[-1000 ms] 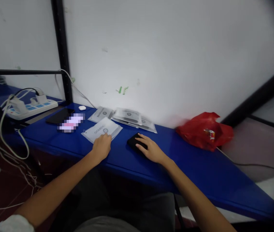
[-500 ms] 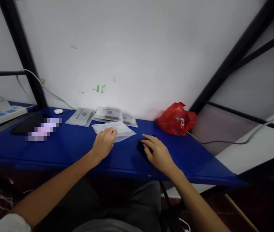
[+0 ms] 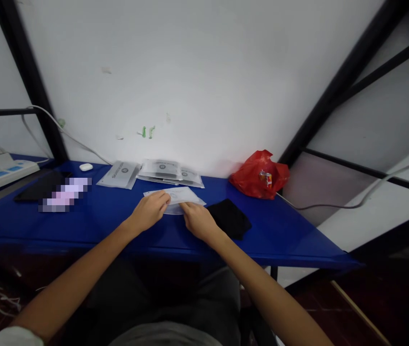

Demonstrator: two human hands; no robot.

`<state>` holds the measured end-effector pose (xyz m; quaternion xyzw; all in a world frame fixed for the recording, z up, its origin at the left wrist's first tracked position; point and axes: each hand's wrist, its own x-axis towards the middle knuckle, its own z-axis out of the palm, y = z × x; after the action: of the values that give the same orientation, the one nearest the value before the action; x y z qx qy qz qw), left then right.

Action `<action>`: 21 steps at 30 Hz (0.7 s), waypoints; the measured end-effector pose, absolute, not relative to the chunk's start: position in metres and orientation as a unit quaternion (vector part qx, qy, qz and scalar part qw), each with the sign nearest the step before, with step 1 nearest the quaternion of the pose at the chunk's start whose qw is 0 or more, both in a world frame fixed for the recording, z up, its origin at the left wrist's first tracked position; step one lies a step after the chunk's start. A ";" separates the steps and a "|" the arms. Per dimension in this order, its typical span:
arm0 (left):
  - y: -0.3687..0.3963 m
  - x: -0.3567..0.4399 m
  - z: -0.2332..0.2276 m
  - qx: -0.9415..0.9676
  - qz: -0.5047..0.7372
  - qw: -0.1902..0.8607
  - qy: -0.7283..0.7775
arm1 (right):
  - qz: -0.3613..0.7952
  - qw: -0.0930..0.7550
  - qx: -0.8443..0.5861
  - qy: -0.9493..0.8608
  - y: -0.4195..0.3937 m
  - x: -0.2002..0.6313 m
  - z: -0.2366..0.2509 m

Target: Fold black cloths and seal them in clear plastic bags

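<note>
A frosted plastic zip bag (image 3: 184, 195) with faint print lies near the middle of the desk, its near edge parted into two layers. My left hand (image 3: 149, 210) pinches the upper layer at the bag's left side, fingers curled. At the near edge, my right hand (image 3: 201, 221) has its fingertips closed against the bag's opening; part of them is hidden by the upper layer. Right beside my right hand lies a folded black cloth (image 3: 230, 218), apart from the bag.
Several printed frosted bags (image 3: 119, 174) lie along the wall, some stacked. A red plastic bag (image 3: 260, 175) stands at the back right. To the left are a white earbud case (image 3: 86, 166), a dark flat device (image 3: 40, 186) and a power strip (image 3: 4, 177) on the blue desk (image 3: 110, 218).
My right hand has moved left from the black cloth to the bag's opening, leaving the cloth on the desk. My left hand stays on the bag, which has shifted slightly.
</note>
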<state>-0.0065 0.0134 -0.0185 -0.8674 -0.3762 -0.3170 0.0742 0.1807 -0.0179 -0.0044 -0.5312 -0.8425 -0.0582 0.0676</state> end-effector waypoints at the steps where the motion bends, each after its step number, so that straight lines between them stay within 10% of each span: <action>1: 0.015 -0.010 -0.022 -0.869 -0.318 0.081 -0.371 | -0.064 0.062 -0.537 -0.839 -0.016 0.180 -0.007; 8: 0.022 -0.022 -0.038 -0.851 -0.332 0.171 -0.369 | -0.058 0.088 -0.533 -0.840 -0.009 0.177 -0.015; 16: 0.019 -0.025 -0.044 -0.821 -0.359 0.228 -0.381 | -0.026 0.305 -0.451 -0.838 -0.026 0.231 -0.004; 21: 0.017 -0.025 -0.046 -0.812 -0.370 0.220 -0.395 | -0.019 0.225 -0.569 -0.791 -0.028 0.291 0.005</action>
<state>-0.0247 0.0174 -0.0463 -0.8118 -0.3949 -0.3695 0.2201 0.2910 -0.0283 0.0046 -0.5691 -0.7907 -0.0189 0.2249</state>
